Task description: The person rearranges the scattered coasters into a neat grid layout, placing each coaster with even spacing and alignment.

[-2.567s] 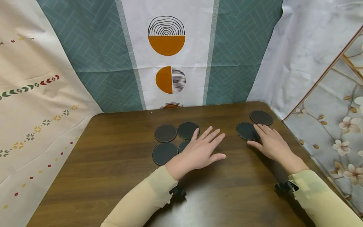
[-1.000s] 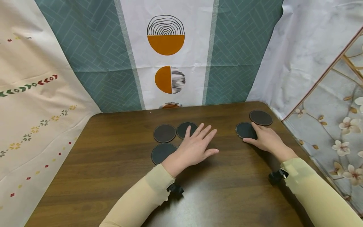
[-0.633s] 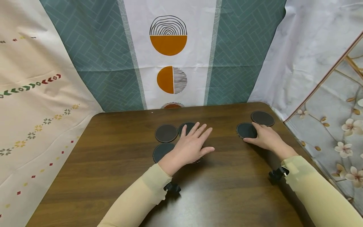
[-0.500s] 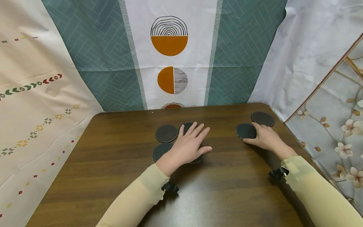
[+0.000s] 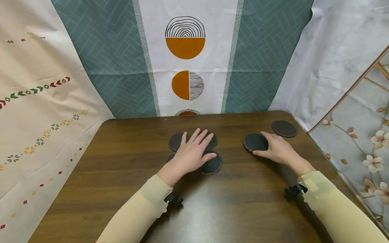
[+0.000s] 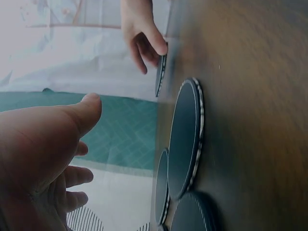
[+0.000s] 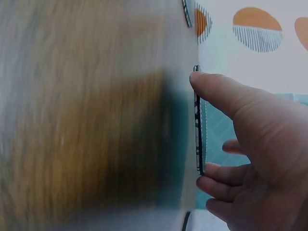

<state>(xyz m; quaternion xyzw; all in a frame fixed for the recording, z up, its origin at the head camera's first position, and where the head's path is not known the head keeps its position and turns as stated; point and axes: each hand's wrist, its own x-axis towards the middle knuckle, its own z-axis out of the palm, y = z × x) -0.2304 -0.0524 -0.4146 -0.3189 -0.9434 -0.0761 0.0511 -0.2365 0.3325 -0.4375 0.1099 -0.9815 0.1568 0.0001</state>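
Dark coaster (image 5: 254, 142) pulled clear of its neighbour

The right hand (image 5: 277, 149) has drawn this round, stitched-edge coaster leftward over the desk (image 5: 243, 199). A moment ago it lay just beside the far-right coaster (image 5: 284, 128); now a clear gap parts them, and the space toward the four clustered coasters has narrowed. Its thumb and fingers pinch the rim from opposite sides; the right wrist view suggests the disc is slightly raised, though blur makes that uncertain.

The left hand has (image 5: 189, 156) shifted left too, uncovering more of the front-right coaster (image 5: 212, 164). Its fingers are spread wide, gripping nothing, above the cluster; the left wrist view shows it apart from the discs. The back-left (image 5: 174, 142), back-right (image 5: 213, 141) and mostly hidden front-left coaster (image 5: 170, 157) complete the four. For the work, this seems to separate the right-hand pair, leaving only the far-right coaster there untouched.
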